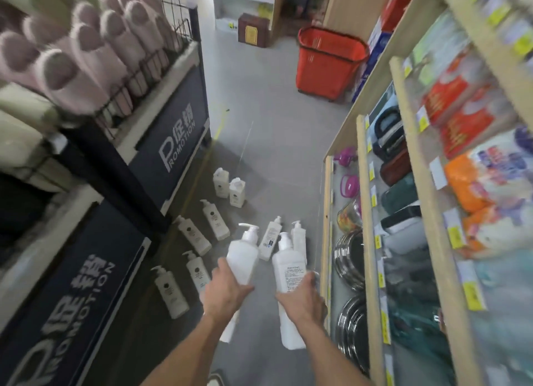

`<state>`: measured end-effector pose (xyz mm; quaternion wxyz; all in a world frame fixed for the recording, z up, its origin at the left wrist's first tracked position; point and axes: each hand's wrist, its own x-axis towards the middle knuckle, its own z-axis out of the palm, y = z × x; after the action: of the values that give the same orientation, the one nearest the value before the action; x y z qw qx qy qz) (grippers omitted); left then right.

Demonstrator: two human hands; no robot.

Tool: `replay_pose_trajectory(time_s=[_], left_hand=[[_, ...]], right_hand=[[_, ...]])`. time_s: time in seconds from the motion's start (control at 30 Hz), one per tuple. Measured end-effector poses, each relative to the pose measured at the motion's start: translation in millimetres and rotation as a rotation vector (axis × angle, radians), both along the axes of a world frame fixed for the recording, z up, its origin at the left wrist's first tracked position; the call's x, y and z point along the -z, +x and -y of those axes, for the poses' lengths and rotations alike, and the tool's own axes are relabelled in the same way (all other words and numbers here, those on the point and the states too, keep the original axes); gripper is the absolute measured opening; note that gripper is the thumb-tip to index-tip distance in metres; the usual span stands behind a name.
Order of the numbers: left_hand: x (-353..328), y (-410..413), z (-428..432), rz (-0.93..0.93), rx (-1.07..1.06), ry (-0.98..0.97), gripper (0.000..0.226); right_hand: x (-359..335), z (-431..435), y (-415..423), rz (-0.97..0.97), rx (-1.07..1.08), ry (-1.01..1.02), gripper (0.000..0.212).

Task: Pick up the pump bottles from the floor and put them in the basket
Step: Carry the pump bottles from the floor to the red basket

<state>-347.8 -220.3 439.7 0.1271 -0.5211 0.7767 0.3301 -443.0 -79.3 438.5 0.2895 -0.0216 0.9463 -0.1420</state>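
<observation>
My left hand (226,292) grips a white pump bottle (243,255) held above the floor, pump end pointing away from me. My right hand (302,297) grips a second white pump bottle (288,266) beside it. Several more white pump bottles lie or stand on the grey floor, among them a lying one (170,292) at the left, two upright ones (229,188) further off, and one (269,238) just beyond my hands. Another bottle (291,329) lies under my right forearm. The red basket (328,64) stands far down the aisle by the right shelf.
A promotion rack (173,143) holding pink slippers lines the left side. Wooden shelves (363,201) with packaged goods, pots and cases run along the right. A brown box (253,30) stands at the aisle's far end. The frame is motion-blurred.
</observation>
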Motion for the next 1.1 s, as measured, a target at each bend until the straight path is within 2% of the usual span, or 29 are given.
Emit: replay_pose_trajectory(time_s=[0.13,0.23,0.43,0.6,0.83,1.1], left_hand=[[-87.3,4.0,11.1,-0.027,-0.004,-0.017,0.082],[-140.3,10.6,17.4,-0.046,-0.02,-0.036,0.079],[-208.2,32.2,33.4,-0.117,-0.052,-0.051,0.082],[-242.9,52.9,48.7,-0.144,-0.03,-0.125,0.088],[-270.2,76.0,58.2,-0.176,0.023,-0.216,0.077],[-281.1,113.4,59.5,-0.21,-0.224,-0.255,0.074]], right_hand=[[-85.8,7.4,1.3,-0.042,-0.029,-0.012,0.077],[-139.5,12.1,3.7,-0.078,-0.042,-0.039,0.08],[-211.9,27.7,12.4,-0.138,-0.085,-0.057,0.086],[-246.2,41.6,21.7,-0.202,-0.145,-0.055,0.085],[-270.4,59.9,21.6,-0.236,-0.309,-0.058,0.077],[-273.4,88.1,12.2,-0.281,-0.578,-0.043,0.082]])
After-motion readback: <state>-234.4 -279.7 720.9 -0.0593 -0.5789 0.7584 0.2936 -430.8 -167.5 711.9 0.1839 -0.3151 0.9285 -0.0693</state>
